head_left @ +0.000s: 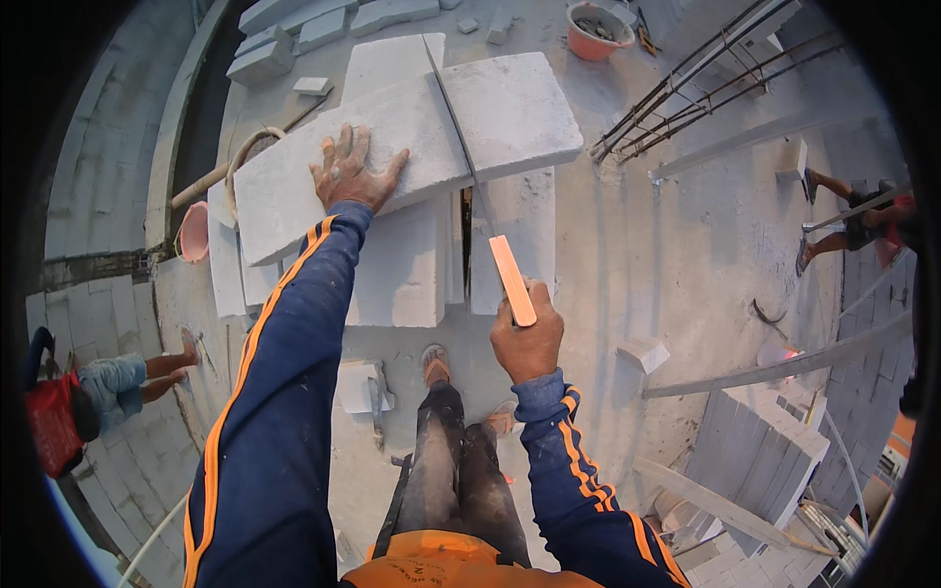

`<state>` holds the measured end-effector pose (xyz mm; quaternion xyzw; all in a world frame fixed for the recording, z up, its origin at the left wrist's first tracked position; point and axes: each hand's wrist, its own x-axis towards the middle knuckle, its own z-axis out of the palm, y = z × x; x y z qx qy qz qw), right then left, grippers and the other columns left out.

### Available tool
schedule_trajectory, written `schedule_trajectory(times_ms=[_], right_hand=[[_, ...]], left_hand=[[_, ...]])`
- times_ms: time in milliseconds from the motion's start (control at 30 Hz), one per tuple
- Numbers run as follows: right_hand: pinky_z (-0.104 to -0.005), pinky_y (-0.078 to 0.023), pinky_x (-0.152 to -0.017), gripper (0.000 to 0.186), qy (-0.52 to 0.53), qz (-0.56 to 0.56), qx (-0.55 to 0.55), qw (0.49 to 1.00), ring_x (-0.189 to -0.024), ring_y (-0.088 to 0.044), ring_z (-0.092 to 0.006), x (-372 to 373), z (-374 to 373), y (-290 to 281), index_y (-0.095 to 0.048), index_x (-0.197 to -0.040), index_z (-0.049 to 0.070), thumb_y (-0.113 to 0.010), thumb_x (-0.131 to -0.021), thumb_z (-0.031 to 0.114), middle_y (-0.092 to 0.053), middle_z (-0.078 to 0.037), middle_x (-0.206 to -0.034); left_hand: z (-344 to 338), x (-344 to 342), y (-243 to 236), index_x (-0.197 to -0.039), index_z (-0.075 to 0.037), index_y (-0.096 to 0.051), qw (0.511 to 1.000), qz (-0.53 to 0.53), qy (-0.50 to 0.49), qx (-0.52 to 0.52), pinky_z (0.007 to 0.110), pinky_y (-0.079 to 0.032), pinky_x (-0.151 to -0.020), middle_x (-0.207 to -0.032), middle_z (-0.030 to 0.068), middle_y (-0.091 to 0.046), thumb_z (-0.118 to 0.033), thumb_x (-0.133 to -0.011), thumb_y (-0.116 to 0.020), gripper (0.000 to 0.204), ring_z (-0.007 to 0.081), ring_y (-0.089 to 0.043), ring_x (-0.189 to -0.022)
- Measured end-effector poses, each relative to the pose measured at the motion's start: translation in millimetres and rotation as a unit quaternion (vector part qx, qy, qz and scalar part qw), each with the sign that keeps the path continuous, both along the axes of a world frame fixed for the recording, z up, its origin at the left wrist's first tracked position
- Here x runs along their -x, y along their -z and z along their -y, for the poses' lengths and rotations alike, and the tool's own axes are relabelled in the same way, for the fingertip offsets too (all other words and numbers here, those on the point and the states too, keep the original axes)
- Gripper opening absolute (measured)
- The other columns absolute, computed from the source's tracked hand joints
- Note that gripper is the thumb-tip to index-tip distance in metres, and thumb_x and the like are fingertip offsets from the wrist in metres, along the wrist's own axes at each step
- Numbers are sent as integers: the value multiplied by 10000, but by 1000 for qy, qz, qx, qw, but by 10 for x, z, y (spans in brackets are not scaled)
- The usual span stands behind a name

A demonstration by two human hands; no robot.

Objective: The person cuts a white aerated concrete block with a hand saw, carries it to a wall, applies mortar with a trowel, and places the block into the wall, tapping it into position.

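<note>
A long white lightweight concrete block (392, 137) lies across a stack of similar blocks in front of me. My left hand (355, 174) presses flat on its top with the fingers spread. My right hand (529, 333) is wrapped round the orange handle of a handsaw (513, 281). The saw's thin dark blade runs up and away to the left, across the block, right of my left hand. How deep the blade sits in the block I cannot tell. Under the long block stand upright supporting blocks (397, 269), with a narrow dark gap between two of them.
More blocks (294, 39) are piled at the far left. An orange bucket (598, 31) and tied steel bars (696, 83) are at the far right. A pink bucket (194, 231) stands left. Stacked blocks (760, 456) and wooden planks lie right. Other people are at both sides.
</note>
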<state>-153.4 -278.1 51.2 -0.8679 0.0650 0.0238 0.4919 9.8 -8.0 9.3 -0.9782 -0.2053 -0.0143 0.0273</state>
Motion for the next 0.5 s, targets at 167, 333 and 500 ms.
schedule_trajectory(times_ms=[167, 333, 500], right_hand=[[-428, -571, -687, 310, 6, 6, 31, 999, -792, -719, -394, 1226, 466, -438, -595, -1145, 3, -592, -841, -56, -711, -207, -896], [-410, -551, -672, 246, 27, -2, 18, 999, -788, -710, -393, 210, 51, 30, -615, -1077, -4, -632, -837, -56, -680, -234, -897], [-452, -577, -694, 295, 17, -26, 31, 999, -812, -719, -421, 481, 205, 99, -609, -1134, -3, -627, -839, -14, -720, -223, -903]], left_hand=[[-33, -51, 55, -1520, -265, -459, 1000, -7, 0, -4, 567, -240, -1220, -1633, 39, -343, -804, -826, -509, 881, 298, -280, -1518], [34, -22, -2, -1516, -255, -464, 1000, -17, 11, -8, 569, -240, -1218, -1630, 49, -347, -785, -840, -503, 861, 302, -274, -1519], [-4, 28, 37, -1538, -264, -425, 1000, -19, 12, 13, 550, -210, -1237, -1644, 28, -315, -805, -822, -506, 901, 292, -225, -1536]])
